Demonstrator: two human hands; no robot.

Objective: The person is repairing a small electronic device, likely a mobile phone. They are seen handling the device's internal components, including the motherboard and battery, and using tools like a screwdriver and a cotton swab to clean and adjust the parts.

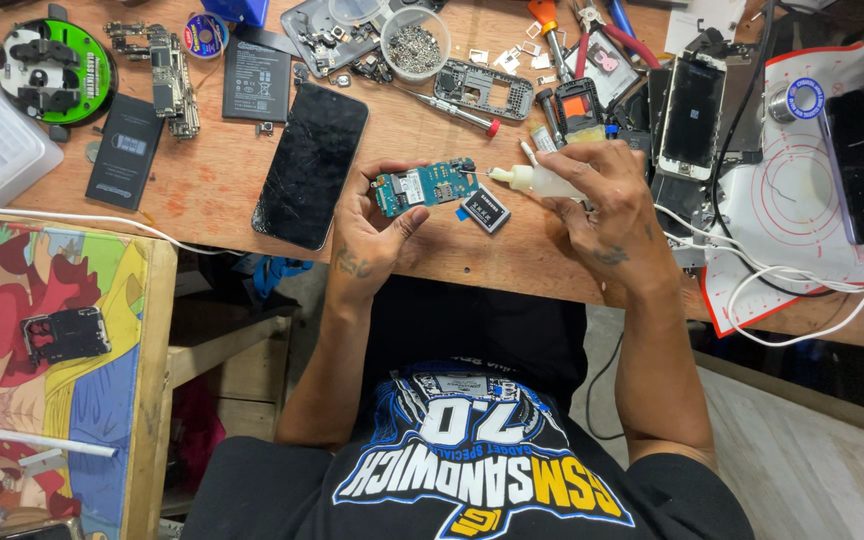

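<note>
Head view: right hand (607,195) grips a small squeeze bottle (542,180), nozzle pointing left toward the circuit board (424,187) pinched in the left hand (377,225); board's long axis runs left-right, just beside the nozzle tip, above the wooden bench (222,190).

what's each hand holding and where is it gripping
Left hand pinches the circuit board by its left end; right hand wraps the small squeeze bottle around its body.

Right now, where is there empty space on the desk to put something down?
Bare wood lies between the flat black battery and the cracked phone, and along the front edge below that phone. The back, around the screw cup, is crowded.
</note>
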